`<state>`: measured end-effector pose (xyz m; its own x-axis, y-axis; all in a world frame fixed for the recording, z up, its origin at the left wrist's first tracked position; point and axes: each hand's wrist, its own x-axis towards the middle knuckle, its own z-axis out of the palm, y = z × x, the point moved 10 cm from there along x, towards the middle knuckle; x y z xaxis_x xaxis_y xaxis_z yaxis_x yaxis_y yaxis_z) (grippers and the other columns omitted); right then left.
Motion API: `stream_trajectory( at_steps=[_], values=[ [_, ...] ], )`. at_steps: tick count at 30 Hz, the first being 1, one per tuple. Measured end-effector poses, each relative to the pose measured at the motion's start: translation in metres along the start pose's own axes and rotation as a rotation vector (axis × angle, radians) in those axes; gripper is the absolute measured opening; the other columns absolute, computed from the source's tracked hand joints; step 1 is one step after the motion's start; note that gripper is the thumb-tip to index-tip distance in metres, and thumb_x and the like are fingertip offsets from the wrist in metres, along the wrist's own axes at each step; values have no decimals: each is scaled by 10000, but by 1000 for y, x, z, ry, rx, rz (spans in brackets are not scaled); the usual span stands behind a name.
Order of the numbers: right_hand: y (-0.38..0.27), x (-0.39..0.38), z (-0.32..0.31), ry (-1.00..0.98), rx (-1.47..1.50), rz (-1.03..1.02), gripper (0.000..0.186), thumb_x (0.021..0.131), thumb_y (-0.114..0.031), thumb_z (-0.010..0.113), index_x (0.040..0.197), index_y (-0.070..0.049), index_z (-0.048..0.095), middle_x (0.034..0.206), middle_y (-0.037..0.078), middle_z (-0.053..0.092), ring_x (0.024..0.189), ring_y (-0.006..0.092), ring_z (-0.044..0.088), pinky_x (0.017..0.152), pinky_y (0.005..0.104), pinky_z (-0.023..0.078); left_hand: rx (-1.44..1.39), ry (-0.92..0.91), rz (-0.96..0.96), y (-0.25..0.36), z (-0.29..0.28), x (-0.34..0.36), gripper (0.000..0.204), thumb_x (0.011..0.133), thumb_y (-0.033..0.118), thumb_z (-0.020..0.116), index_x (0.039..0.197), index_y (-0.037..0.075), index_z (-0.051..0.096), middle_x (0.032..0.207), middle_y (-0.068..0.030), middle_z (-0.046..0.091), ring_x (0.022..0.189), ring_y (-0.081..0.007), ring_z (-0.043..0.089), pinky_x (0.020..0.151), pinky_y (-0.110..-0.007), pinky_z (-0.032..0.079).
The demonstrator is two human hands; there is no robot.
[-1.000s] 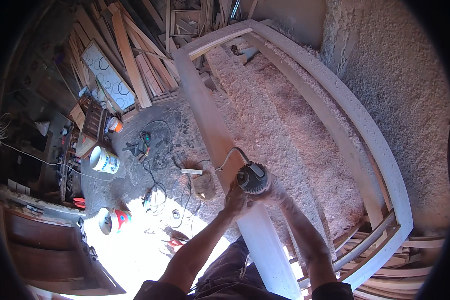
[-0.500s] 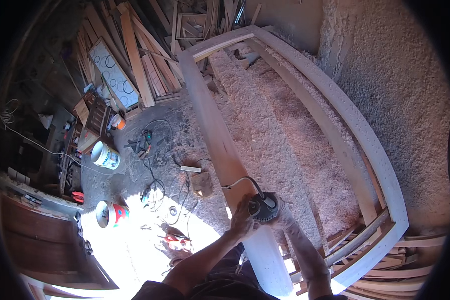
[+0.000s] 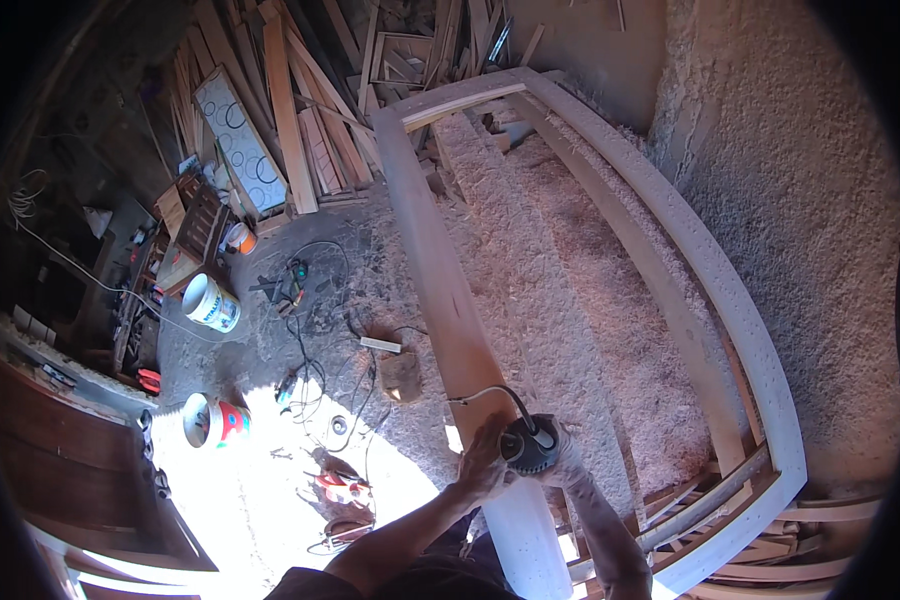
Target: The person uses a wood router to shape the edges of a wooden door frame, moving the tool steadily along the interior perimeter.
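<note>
A corded power tool (image 3: 530, 443) with a round, dark, vented top rests on the wide near-left board (image 3: 445, 290) of a large wooden frame. Its base is hidden, so I cannot tell its exact kind. My left hand (image 3: 484, 462) is closed around its left side, and my right hand (image 3: 568, 460) grips the right side. A dark cord (image 3: 510, 392) arches up from the tool's top and bends left across the board. Both forearms reach in from the lower edge.
Pale wood shavings (image 3: 580, 290) cover the ground inside the frame. To the left lie tangled cables, tools and a wood block (image 3: 401, 375), near a white bucket (image 3: 211, 303) and a paint-marked bucket (image 3: 215, 422). Planks (image 3: 290, 110) lean at the back; a rough wall (image 3: 790, 200) stands right.
Both hands have slid the power tool a short way along the board toward me, keeping their grip. The whole view has shifted slightly.
</note>
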<state>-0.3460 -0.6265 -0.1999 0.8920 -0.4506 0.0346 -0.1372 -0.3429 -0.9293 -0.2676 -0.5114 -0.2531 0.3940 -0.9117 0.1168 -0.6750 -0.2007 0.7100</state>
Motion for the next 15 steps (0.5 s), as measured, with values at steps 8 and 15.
stream_trajectory(
  at_steps=[8, 15],
  values=[
    [-3, 23, 8, -33, 22, 0, 906, 609, -284, 1018, 1371, -89, 568, 1309, 95, 659, 1187, 261, 668, 1048, 367, 538, -393, 3, -180, -35, 0, 8, 915, 706, 165, 870, 1524, 43, 478, 1588, -286, 416, 1466, -501, 417, 1225, -542, 389],
    [-17, 53, 10, -36, -7, -106, 918, 612, -266, 1004, 1397, -81, 564, 1309, 96, 670, 1189, 265, 670, 1061, 365, 528, -65, -10, -61, -34, -17, 29, 958, 721, 161, 853, 1567, 44, 420, 1575, -268, 426, 1475, -483, 411, 1237, -530, 365]
  ],
)
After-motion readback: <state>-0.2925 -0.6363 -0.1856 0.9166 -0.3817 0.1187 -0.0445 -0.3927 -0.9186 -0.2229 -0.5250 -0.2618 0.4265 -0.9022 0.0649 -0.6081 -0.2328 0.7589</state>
